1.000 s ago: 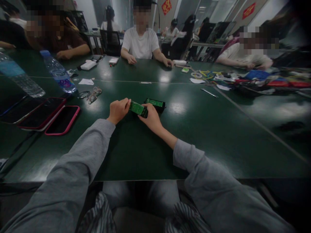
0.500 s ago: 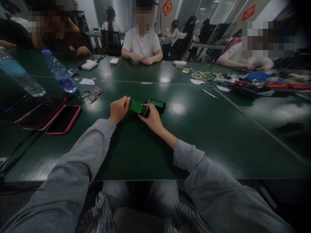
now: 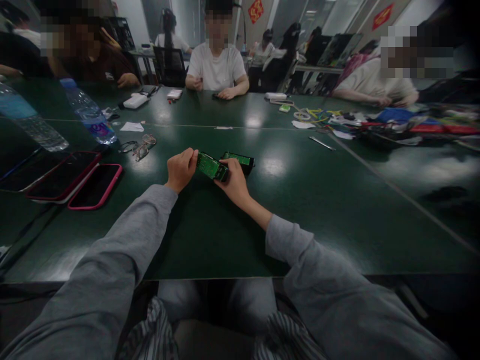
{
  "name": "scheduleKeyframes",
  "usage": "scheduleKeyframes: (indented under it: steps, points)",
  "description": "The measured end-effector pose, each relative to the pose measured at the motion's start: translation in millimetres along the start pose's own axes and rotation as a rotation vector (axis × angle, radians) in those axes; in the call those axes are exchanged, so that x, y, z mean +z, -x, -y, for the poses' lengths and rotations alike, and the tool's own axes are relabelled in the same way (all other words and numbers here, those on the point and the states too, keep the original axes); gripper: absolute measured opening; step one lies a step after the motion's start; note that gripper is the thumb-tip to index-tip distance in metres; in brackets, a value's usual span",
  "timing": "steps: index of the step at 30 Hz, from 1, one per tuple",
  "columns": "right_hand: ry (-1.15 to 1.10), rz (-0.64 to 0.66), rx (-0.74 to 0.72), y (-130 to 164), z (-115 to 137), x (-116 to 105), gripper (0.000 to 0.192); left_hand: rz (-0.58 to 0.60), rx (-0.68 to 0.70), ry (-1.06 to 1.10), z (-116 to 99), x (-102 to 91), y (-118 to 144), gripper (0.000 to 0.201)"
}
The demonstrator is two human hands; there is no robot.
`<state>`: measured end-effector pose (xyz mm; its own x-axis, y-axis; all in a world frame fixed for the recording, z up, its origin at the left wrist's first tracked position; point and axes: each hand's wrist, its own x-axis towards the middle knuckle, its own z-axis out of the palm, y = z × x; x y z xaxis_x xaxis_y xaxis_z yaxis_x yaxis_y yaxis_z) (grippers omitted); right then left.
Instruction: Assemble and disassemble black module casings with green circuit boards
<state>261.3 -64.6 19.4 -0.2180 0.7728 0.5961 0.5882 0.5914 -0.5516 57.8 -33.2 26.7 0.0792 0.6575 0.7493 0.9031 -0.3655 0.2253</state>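
Note:
Between my two hands is a green circuit board (image 3: pixel 210 167) with a dark casing at its right end, held tilted over the table (image 3: pixel 217 225). My left hand (image 3: pixel 181 169) is closed on its left end, thumb and fingers pinching the edge. Around its right end my right hand (image 3: pixel 235 181) is wrapped, thumb on the near side. Just behind my right hand lies a second green board in a black casing (image 3: pixel 240 160), partly hidden by the fingers.
To the left are water bottles (image 3: pixel 90 115), a pink-edged phone (image 3: pixel 96 187) and eyeglasses (image 3: pixel 144 147). A thin metal tool (image 3: pixel 321 144) lies at the right, before a heap of cables (image 3: pixel 397 125). A person in a white shirt (image 3: pixel 216 67) sits opposite.
The board in my hands has tipped slightly; both hands keep their hold. Across the table, the person in white has raised one hand. The whole view has shifted a little.

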Motion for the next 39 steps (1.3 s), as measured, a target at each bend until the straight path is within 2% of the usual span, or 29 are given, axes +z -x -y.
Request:
scheduleKeyframes:
  steps: [5,14,17,20,23,28,39]
  points:
    - [0.024,0.012,0.005,-0.3,-0.7,-0.1,0.049,0.013,-0.004,0.026,0.9,-0.6,-0.4,0.049]
    - [0.107,0.053,0.084,-2.2,-13.1,8.0,0.039,0.045,0.102,-0.008,-15.9,-8.1,-1.6,0.053]
    - [0.095,0.055,0.111,-2.4,-12.3,7.4,0.043,0.001,0.020,-0.005,-0.8,-8.0,-3.3,0.054]
    - [0.066,0.042,0.131,-2.1,-10.8,6.3,0.042,-0.066,-0.147,-0.008,26.5,-8.9,-5.8,0.053]
    - [0.061,0.035,0.125,-1.7,-11.0,6.5,0.040,-0.067,-0.271,-0.028,52.9,-10.0,-7.8,0.051]
    - [0.074,0.018,0.120,-1.7,-12.6,8.6,0.039,0.009,-0.293,-0.066,74.6,-8.3,-8.3,0.047]
    - [0.048,0.031,0.135,-1.3,-11.4,7.3,0.040,0.301,-0.205,-0.002,83.7,0.0,-6.7,0.047]
